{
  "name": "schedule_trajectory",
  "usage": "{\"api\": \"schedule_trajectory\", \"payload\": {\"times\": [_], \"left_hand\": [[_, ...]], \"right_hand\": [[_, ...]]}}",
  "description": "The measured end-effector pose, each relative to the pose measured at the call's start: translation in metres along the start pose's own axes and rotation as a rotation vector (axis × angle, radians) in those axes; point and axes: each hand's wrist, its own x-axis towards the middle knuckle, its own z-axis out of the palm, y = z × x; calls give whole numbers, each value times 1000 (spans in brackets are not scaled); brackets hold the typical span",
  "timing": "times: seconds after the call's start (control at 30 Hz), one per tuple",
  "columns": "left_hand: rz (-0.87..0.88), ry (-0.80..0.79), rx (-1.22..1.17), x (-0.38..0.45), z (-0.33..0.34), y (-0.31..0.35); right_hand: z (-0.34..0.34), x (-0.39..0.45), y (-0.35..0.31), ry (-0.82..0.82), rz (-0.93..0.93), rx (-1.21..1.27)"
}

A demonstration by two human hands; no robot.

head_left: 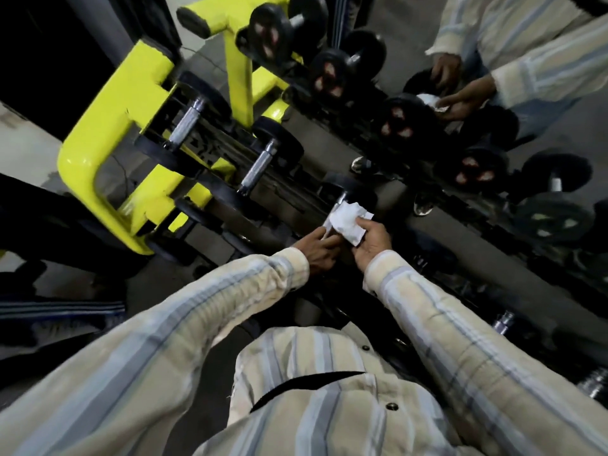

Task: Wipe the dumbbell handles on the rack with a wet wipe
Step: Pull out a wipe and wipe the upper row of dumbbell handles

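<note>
At the far left stands the yellow rack (98,139), its bent tube frame carrying a row of black dumbbells that runs from far left toward the near right. The first dumbbell (186,123) lies with its bare metal handle showing, and a second dumbbell (260,167) sits just right of it, also uncovered. Right of those, the left hand (317,248) reaches in from a striped sleeve, its fingers curled and pinching the near edge of the white wipe (345,222). The wipe is draped over the handle of the third dumbbell (353,192), whose far black end shows just above the cloth. The right hand (371,245) grips the wipe's right side, thumb on top, fingers folded under it. Further right, a mirror (539,281) behind the rack shows the same dumbbells and the person's reflected hands with the wipe
</note>
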Motion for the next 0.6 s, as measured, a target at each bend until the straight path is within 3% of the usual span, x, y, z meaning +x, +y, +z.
{"api": "schedule_trajectory", "payload": {"times": [0.13,0.2,0.4,0.47,0.53,0.6], "left_hand": [[-157,145,-70,-16,16,8],[-263,266,-112,-19,23,11],[-438,317,-182,-15,38,35],[-525,329,-322,-17,42,44],[-618,332,-487,-23,44,52],[-764,390,-597,-29,41,56]], "right_hand": [[2,-3,-5,60,-29,-142],[3,0,-4,60,-154,-274],[-5,-8,-10,-83,-879,-1131],[-9,4,-13,-225,-1264,-1385],[-9,27,-12,-391,-1672,-1504],[-7,36,-11,-512,-1798,-1598]]}}
